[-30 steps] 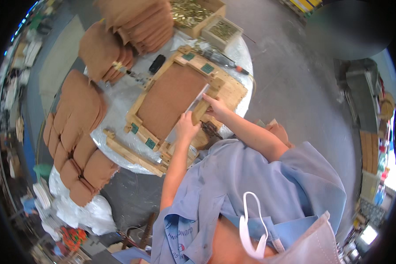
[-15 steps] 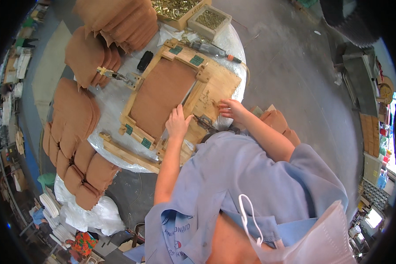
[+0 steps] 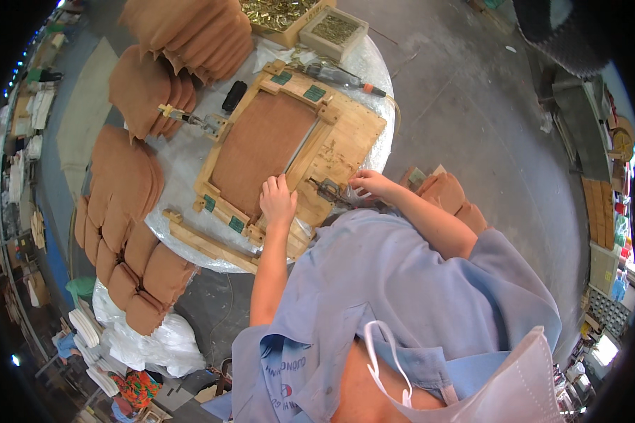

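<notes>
A brown fabric-like panel (image 3: 262, 141) lies inside a wooden frame jig (image 3: 208, 166) on the round, plastic-wrapped table. My left hand (image 3: 279, 203) rests with its fingers stretched over the panel's near right edge, beside a thin pale strip (image 3: 301, 149) along that side. At the right of the jig, my right hand (image 3: 371, 185) is curled beside the metal toggle clamp (image 3: 327, 189). Its fingertips are bent inward, and what they hold, if anything, is too small to make out. A second toggle clamp (image 3: 203, 123) sits on the jig's left side.
Stacked brown cushion-like pieces (image 3: 123, 176) crowd the left. At the back stand a carton of small metal parts (image 3: 289, 32) and a shallow tray of smaller ones (image 3: 337, 32). An air tool (image 3: 335, 76) and a black object (image 3: 234, 96) lie near the jig; a wooden bar (image 3: 208, 242) lies in front.
My right hand has come nearer and slightly left, down beside the right clamp, with its fingers more curled. My left hand has shifted slightly along the panel edge toward me.
</notes>
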Available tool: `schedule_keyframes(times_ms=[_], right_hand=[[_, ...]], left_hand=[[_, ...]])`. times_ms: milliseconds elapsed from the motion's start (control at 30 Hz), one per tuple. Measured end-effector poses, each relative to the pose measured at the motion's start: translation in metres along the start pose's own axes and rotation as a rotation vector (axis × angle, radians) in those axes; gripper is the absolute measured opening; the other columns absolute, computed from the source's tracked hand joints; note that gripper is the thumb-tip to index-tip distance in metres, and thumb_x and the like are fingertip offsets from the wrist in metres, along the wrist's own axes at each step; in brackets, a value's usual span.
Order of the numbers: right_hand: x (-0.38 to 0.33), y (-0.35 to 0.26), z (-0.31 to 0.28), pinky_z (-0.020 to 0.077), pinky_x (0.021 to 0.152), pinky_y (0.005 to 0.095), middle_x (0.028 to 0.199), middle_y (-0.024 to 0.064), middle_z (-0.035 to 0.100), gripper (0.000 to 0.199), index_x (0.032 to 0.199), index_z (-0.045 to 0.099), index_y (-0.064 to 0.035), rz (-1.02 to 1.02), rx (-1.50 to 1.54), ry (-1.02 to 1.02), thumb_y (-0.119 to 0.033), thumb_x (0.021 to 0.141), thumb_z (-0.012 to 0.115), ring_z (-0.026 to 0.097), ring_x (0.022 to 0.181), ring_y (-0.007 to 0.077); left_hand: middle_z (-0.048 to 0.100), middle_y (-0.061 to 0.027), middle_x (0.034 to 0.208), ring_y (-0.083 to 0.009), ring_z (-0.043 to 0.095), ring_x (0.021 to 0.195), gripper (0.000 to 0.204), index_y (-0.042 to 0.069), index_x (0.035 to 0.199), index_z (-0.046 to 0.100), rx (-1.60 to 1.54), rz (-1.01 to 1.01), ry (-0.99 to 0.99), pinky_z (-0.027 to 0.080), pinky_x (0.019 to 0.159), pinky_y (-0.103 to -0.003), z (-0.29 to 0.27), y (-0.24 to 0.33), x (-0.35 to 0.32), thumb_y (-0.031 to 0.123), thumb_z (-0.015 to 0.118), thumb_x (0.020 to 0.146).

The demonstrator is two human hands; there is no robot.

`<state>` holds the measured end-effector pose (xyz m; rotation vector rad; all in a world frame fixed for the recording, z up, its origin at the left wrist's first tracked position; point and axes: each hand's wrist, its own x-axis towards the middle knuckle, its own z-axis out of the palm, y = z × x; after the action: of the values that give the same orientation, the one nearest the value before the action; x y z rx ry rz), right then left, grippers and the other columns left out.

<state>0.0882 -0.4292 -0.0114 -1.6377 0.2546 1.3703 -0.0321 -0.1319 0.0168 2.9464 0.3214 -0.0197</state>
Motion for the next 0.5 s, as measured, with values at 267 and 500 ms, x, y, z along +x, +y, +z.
schedule_keyframes(times_ms=[267, 500], right_hand=[[-0.014, 0.03, 0.015, 0.0542, 0.105, 0.0417, 0.128, 0.0217, 0.075, 0.068, 0.136, 0.07, -0.0004, -0.183, -0.675, -0.175, -0.054, 0.095, 0.076, 0.07, 0.121, 0.0338], [-0.052, 0.038, 0.047, 0.0596, 0.081, 0.0404, 0.096, 0.0165, 0.078, 0.065, 0.135, 0.06, -0.0051, -0.369, -0.424, 0.145, -0.043, 0.089, 0.087, 0.076, 0.088, 0.0266]], left_hand=[[0.058, -0.0114, 0.123, -0.0338, 0.06, 0.12, 0.067, 0.009, 0.131, 0.057, -0.01, -0.063, -0.013, 0.053, 0.098, -0.05, -0.006, 0.009, 0.013, 0.033, 0.091, 0.079], [0.028, -0.0251, 0.175, -0.046, 0.023, 0.163, 0.118, 0.008, 0.17, 0.029, 0.1, -0.135, -0.091, 0.025, 0.127, -0.069, -0.016, -0.013, 0.018, 0.059, 0.085, 0.08]])
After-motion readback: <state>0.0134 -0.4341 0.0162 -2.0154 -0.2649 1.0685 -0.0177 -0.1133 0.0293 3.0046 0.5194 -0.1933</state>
